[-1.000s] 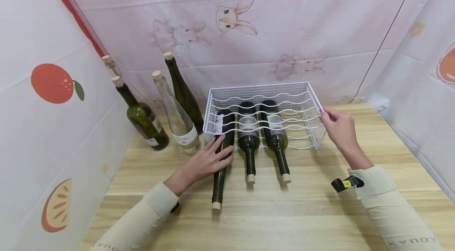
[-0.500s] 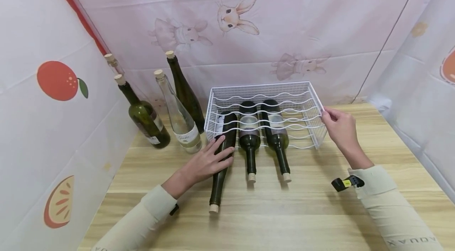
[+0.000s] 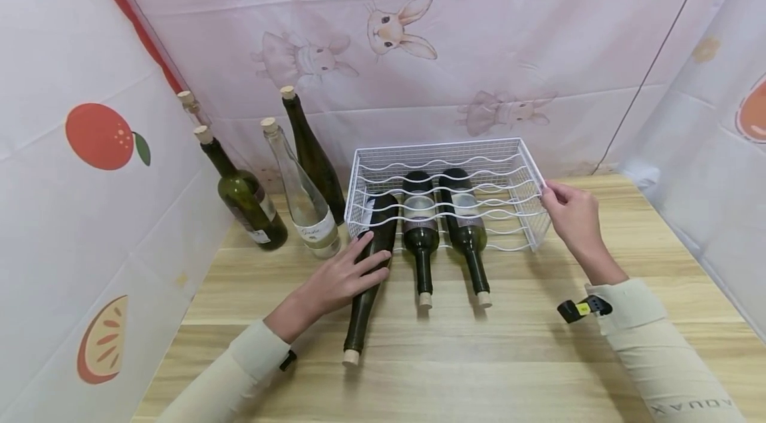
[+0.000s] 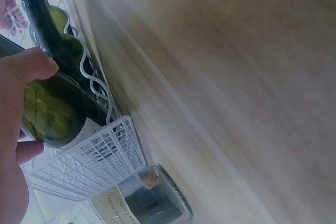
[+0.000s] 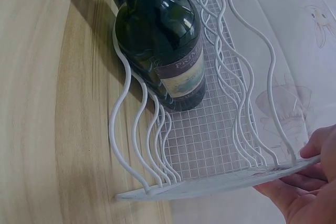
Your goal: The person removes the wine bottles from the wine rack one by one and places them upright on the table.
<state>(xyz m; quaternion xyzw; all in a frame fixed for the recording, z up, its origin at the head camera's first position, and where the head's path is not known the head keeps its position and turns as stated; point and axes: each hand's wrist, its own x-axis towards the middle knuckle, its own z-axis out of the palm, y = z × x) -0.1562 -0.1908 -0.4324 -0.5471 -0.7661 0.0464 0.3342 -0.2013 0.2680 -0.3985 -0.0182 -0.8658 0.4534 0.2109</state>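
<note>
Head view: left grip (image 3: 336, 281) clamped round dark bottle (image 3: 360, 316); right grip (image 3: 573, 218) pinching white rack (image 3: 531, 209) at side.

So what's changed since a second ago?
The dark wine bottle held by the left hand has swung, its cork moving left and toward the person; that hand shifted left with it. Nothing newly gripped or released. The right hand stays pinching the white wire wine rack; the rack, its other two bottles and the standing bottles look unmoved.
</note>
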